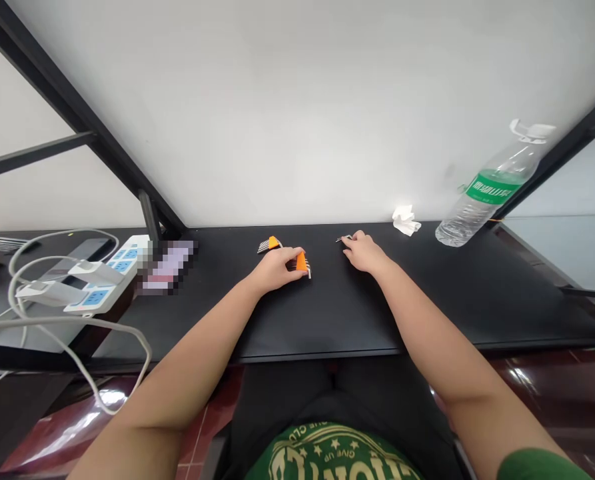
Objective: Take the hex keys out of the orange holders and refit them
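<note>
My left hand (pixel 277 268) is closed around an orange hex key holder (pixel 301 261), low over the black tabletop. Bent silver hex keys (pixel 308 269) stick out of its right side. Just behind that hand lies a second orange holder (pixel 274 242) with a row of slim metal keys pointing left. To the right, my right hand (pixel 363 252) rests at the table with its fingertips pinched on a small metal hex key (pixel 344 238). The fingers cover part of that key, so whether more than one is there cannot be made out.
A clear plastic bottle (pixel 494 187) with a green label stands at the right, near a crumpled white tissue (pixel 406 220). At the left are a blurred-out flat item (pixel 168 268), a white power strip (pixel 110 280) with plugs, and looping white cables (pixel 77 360).
</note>
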Available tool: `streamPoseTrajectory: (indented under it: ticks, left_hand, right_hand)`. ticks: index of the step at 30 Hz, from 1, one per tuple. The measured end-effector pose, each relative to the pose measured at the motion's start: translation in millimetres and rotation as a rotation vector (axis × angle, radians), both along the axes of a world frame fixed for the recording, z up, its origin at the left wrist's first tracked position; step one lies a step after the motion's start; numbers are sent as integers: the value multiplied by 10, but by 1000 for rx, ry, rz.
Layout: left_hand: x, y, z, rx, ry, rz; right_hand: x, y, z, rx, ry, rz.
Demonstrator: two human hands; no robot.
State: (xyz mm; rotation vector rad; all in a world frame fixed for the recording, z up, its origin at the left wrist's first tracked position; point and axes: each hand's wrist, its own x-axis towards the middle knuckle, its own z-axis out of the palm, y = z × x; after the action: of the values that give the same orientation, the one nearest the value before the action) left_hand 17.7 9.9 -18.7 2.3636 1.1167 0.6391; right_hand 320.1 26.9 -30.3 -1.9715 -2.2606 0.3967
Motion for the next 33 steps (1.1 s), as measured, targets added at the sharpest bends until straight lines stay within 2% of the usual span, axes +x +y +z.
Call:
streamPoseTrajectory:
  ticks: [6, 13, 17, 20, 26, 33]
  left_hand:
    - [-4, 10, -1, 10, -4, 7]
    - [-6, 13, -24, 6, 11, 7]
    - [8, 17, -47, 21, 7, -8]
    - [30, 15, -40, 31, 27, -32]
    - [65, -13, 3, 79, 53, -69]
    - [90, -38, 10, 117, 81, -88]
  right_hand:
    - [-85, -45, 9, 24, -44, -1]
    - [-194, -172, 133, 159, -85, 105]
    - [-293, -213, 183, 68, -102, 154]
    - [-378, -272, 203, 11, 3, 208]
    - [-462, -337, 189, 46, 440, 383]
    - [-485, -308, 155, 140, 509, 464]
